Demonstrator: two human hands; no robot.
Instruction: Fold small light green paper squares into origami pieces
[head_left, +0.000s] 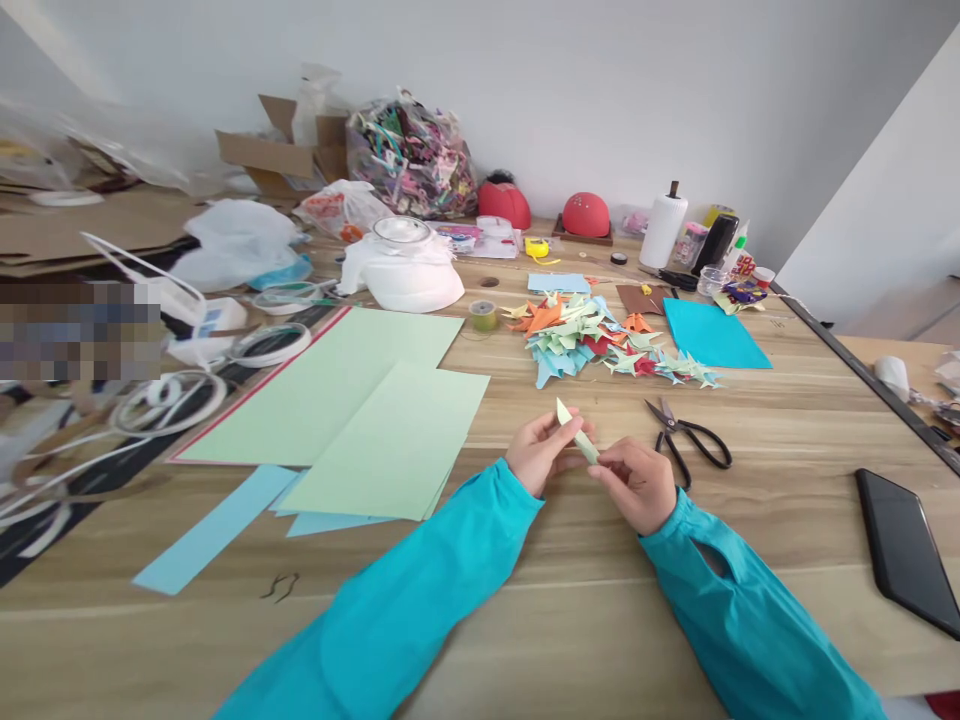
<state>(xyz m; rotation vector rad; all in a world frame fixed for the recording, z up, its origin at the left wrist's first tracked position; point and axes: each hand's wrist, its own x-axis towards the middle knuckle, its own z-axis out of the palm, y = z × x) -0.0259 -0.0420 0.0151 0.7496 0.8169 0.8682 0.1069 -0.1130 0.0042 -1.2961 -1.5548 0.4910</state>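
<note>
A narrow piece of folded pale green paper (577, 433), pointed at its upper end, is held between my two hands above the table. My left hand (541, 448) pinches it near the middle with the thumb on top. At its lower end, the thumb and fingertips of my right hand (639, 482) close on the paper. Black-handled scissors (679, 430) lie just beyond my right hand, blades slightly apart. Past both hands rests a pile of folded paper cranes (574, 330) in green, orange, blue and red.
Green paper sheets (390, 440) and a blue paper strip (214, 530) lie left. A phone (907, 550) is at the right. Farther back are a turquoise sheet (716, 332), a tape roll (484, 315), a white bottle (664, 228) and a stuffed plastic bag (412, 155).
</note>
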